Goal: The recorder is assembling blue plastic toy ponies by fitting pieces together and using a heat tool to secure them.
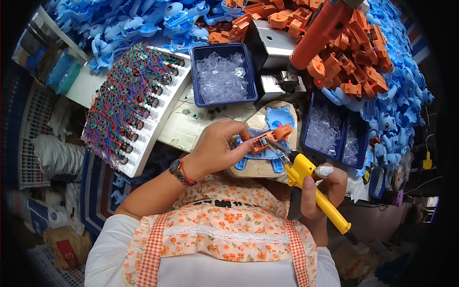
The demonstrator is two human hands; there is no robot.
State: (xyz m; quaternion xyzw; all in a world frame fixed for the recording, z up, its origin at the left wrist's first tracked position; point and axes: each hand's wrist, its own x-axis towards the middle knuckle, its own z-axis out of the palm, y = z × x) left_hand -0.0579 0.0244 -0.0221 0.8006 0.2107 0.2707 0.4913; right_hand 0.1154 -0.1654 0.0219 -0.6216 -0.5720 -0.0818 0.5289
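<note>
Between the thumb and fingers of my left hand [215, 146] is a small orange plastic housing [261, 143] with tiny parts inside. My right hand [334, 185] is closed around the handle of a yellow soldering gun [329, 206]. The gun's thin metal tip reaches into the orange housing from the right; whether it touches a contact is too small to tell. Under both hands lies a light blue plastic toy shell [279, 116] on a worn tan block [248, 171]. The orange housing partly covers the shell.
A white foam tray [165, 103] of wired circuit boards stands at left. Dark blue bins [195, 76] [341, 138] hold clear plastic pieces. An orange-handled tool [320, 36] overhangs a metal fixture [279, 43]. Orange housings [354, 62] and blue shells [138, 21] pile up behind.
</note>
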